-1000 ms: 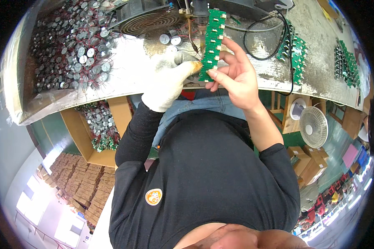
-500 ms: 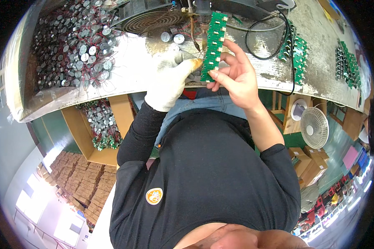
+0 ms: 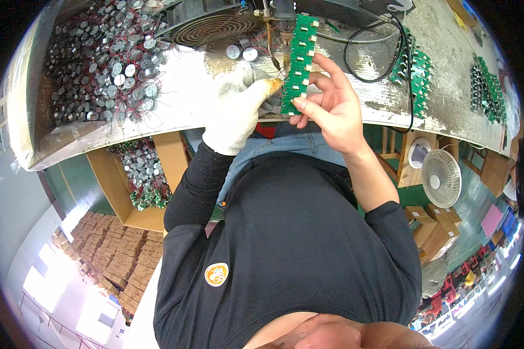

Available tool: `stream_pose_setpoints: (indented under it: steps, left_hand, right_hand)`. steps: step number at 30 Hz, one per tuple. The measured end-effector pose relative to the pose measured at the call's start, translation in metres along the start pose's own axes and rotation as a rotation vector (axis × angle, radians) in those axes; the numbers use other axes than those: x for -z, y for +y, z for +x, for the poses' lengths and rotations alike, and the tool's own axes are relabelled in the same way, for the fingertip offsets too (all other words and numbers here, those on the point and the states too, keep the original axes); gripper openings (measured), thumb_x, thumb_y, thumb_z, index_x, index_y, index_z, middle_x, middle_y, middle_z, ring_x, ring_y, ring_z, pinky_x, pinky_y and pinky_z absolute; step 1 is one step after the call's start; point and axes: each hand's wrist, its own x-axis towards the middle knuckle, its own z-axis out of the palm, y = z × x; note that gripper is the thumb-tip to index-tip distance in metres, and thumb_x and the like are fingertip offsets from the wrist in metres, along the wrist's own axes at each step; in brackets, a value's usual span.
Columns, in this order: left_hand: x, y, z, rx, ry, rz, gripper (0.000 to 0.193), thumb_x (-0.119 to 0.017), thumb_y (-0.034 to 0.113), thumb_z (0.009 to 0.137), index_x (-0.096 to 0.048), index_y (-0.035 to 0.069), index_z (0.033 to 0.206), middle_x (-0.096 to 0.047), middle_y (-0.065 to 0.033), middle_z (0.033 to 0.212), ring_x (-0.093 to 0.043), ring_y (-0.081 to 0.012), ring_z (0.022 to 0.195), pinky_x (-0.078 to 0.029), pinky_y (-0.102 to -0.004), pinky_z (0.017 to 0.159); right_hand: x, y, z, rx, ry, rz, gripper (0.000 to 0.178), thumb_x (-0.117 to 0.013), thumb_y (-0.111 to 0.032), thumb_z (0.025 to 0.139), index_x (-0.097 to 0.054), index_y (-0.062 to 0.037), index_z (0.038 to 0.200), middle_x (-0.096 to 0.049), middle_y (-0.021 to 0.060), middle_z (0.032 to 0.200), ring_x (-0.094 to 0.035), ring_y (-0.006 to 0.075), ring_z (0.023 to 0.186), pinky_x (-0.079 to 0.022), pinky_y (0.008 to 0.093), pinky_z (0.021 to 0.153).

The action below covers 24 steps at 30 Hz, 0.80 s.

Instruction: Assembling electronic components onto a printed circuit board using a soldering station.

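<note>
Plainly, the right hand (image 3: 336, 116) pinches one circuit board (image 3: 300, 64); whether the left hand (image 3: 237, 110) grips is unclear.

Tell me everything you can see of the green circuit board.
The green circuit board is a long, narrow, stiff-looking strip with small white blocks along its right edge and face. It is held lengthwise away from the person, far end leaning slightly right, over the table. The right hand grips its near end; the gloved left hand is at its left edge, contact unclear.
</note>
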Motion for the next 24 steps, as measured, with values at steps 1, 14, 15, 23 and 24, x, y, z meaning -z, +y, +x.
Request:
stream_pose_setpoints:
  steps: [1, 14, 15, 23, 24]
  left_hand:
    - [0.0, -0.001, 0.0, 0.013, -0.002, 0.002, 0.023, -0.057, 0.017, 0.087, -0.065, -0.002, 0.097, -0.064, -0.0051, 0.08, -0.058, -0.0095, 0.069, -0.046, -0.0237, 0.063]
    - [0.004, -0.01, -0.009, -0.088, 0.079, 0.256, 0.025, -0.067, 0.017, 0.083, -0.064, -0.002, 0.099, -0.066, -0.0116, 0.088, -0.063, -0.0179, 0.079, -0.049, -0.0306, 0.074]
    - [0.009, -0.017, -0.011, -0.222, 0.127, 0.392, 0.03, -0.071, 0.016, 0.08, -0.062, -0.002, 0.102, -0.065, -0.0141, 0.094, -0.063, -0.0208, 0.086, -0.05, -0.0329, 0.076]
    - [0.08, -0.033, -0.005, -0.309, 0.691, 0.673, 0.033, -0.073, 0.015, 0.078, -0.061, -0.001, 0.104, -0.062, -0.0106, 0.089, -0.059, -0.0176, 0.074, -0.049, -0.0308, 0.07]
    - [0.091, -0.034, -0.001, -0.325, 0.728, 0.694, 0.034, -0.074, 0.016, 0.076, -0.061, -0.001, 0.103, -0.062, -0.0121, 0.087, -0.06, -0.0202, 0.074, -0.049, -0.0333, 0.071]
  right_hand:
    - [0.0, 0.0, 0.0, 0.003, 0.002, -0.001, 0.068, -0.06, 0.008, 0.085, -0.028, -0.006, 0.143, -0.056, 0.0149, 0.108, -0.066, 0.0182, 0.068, -0.052, 0.0231, 0.053]
    - [0.003, 0.007, -0.003, -0.014, 0.054, -0.018, 0.07, -0.061, 0.01, 0.083, -0.027, -0.0051, 0.143, -0.056, 0.0156, 0.106, -0.066, 0.0197, 0.067, -0.052, 0.0243, 0.052]
    - [0.002, 0.006, -0.002, -0.018, 0.068, -0.021, 0.07, -0.061, 0.009, 0.083, -0.027, -0.0051, 0.143, -0.056, 0.0154, 0.106, -0.066, 0.0196, 0.067, -0.052, 0.0242, 0.052]
    - [0.006, 0.01, 0.003, 0.016, 0.1, -0.093, 0.067, -0.058, 0.009, 0.084, -0.026, -0.0011, 0.143, -0.055, 0.0189, 0.114, -0.065, 0.0171, 0.069, -0.055, 0.0242, 0.054]
    - [0.005, 0.01, 0.004, 0.013, 0.099, -0.107, 0.067, -0.058, 0.009, 0.084, -0.026, -0.0011, 0.143, -0.055, 0.0191, 0.114, -0.065, 0.017, 0.069, -0.055, 0.0243, 0.055]
